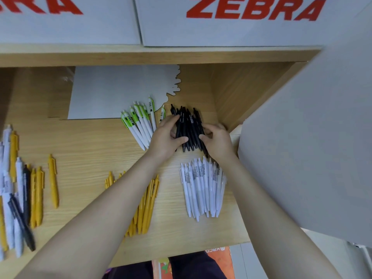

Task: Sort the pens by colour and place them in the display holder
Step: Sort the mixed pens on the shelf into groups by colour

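Observation:
Several black pens [189, 125] lie bunched on the wooden shelf [90, 141] at the back right. My left hand [165, 137] and my right hand [216, 140] curl round this bunch from either side. To their left lies a group of white pens with green clips [141, 121]. In front of the hands lies a row of white pens [203, 188]. A yellow pen group [147, 204] is partly hidden under my left forearm. A mixed heap of white, yellow and dark pens [18, 198] lies at the far left, with a single yellow pen [53, 182] beside it.
A white card sheet [120, 91] lies at the back of the shelf. A large grey-white board [312, 148] stands close on the right. White boxes with red ZEBRA lettering [255, 9] sit on the shelf above. The shelf's front edge [181, 252] is near my body.

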Motion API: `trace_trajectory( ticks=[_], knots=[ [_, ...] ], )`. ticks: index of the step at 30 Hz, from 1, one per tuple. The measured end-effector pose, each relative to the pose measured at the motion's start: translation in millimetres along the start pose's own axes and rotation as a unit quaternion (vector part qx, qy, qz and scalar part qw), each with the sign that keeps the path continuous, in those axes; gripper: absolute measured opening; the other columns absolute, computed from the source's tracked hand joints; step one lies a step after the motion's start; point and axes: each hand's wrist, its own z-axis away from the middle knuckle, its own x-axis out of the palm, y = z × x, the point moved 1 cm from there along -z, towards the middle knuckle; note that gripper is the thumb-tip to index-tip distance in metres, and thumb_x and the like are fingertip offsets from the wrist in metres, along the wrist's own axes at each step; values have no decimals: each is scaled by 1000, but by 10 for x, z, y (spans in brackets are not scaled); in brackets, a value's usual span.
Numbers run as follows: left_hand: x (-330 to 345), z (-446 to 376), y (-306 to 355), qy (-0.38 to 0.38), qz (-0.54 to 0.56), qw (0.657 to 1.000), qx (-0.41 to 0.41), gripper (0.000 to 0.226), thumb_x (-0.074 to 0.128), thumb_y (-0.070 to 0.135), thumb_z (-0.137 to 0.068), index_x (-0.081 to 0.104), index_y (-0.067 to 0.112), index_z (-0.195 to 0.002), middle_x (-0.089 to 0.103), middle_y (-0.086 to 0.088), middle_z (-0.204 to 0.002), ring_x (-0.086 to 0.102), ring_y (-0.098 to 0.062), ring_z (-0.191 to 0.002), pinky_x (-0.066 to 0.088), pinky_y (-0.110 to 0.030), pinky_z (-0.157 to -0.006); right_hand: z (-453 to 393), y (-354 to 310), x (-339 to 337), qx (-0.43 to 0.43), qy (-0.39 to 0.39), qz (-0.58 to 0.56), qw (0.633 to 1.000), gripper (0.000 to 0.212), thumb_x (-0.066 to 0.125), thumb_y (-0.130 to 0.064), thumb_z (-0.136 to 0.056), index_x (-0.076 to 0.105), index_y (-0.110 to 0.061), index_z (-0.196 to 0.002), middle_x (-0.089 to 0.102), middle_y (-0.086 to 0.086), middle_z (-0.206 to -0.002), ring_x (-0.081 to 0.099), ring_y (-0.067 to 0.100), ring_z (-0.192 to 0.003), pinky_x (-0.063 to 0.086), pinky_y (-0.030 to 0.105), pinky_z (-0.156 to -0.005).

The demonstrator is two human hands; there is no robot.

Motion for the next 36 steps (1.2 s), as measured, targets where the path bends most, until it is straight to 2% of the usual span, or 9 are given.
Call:
trace_trajectory(
  ticks=[3,6,11,18,23,25,29,33,36],
  knots=[
    [21,-30,15,16,-4,1000,-5,80,79,19,-83,38,24,-151,40,1,-152,58,-13,-85,40,-1,-70,-31,-28,34,17,22,-38,999,38,65,-8,-92,62,-12,-129,55,-3,-94,53,11,-88,45,21,-88],
    [41,-31,65,63,-5,998,-18,76,79,23,-84,42,23,-149,50,1,-137,56,-7,-76,43,-4,-69,-77,-59,34,29,36,-65,997,34,64,-7,-92,64,-11,-126,51,-14,-80,52,5,-78,41,8,-72],
    [72,23,70,97,-58,993,-28,64,74,28,-88,49,12,-145,52,-14,-128,54,-22,-111,36,-15,-90,-25,-49,41,37,30,-78,996,39,69,-17,-91,62,-14,-129,55,-7,-89,54,10,-87,43,19,-80],
    [129,-97,113,48,-85,995,-6,38,61,23,-97,57,16,-135,57,-12,-105,53,-18,-88,32,-21,-67,-108,-115,35,23,51,-61,997,40,72,-20,-88,64,-9,-126,53,-8,-83,51,6,-75,38,9,-63],
    [62,-80,141,18,-114,993,1,44,62,29,-96,54,16,-138,54,-10,-110,51,-17,-93,33,-21,-71,-73,-179,35,6,50,-22,999,44,68,-21,-92,58,-9,-133,59,9,-113,57,16,-94,45,21,-82],
    [-42,16,133,53,-129,990,32,45,64,24,-94,56,13,-137,56,-12,-113,52,-20,-99,36,-22,-75,-11,-210,56,-10,68,-3,998,44,67,-22,-92,58,-9,-133,57,13,-120,58,22,-101,47,26,-87],
    [-359,211,-53,205,-218,953,45,55,70,33,-88,55,10,-135,51,-18,-136,42,-33,-130,37,-44,-105,99,-469,218,-67,69,-19,995,38,67,-22,-91,64,-8,-126,60,9,-108,54,12,-76,46,25,-77],
    [-678,277,-388,179,-203,960,-68,90,68,53,-86,27,10,-154,25,-17,-160,17,-33,-149,21,-48,-118,35,-802,587,-101,-43,-24,994,49,65,-27,-93,53,-8,-137,55,15,-131,56,23,-116,49,36,-97],
    [-815,306,-511,158,-164,969,-91,92,72,50,-83,29,8,-153,37,-19,-150,33,-36,-139,32,-44,-113,-110,-927,811,-68,-69,40,994,56,61,-30,-95,43,-6,-142,43,21,-142,44,32,-131,44,37,-102]
  ],
)
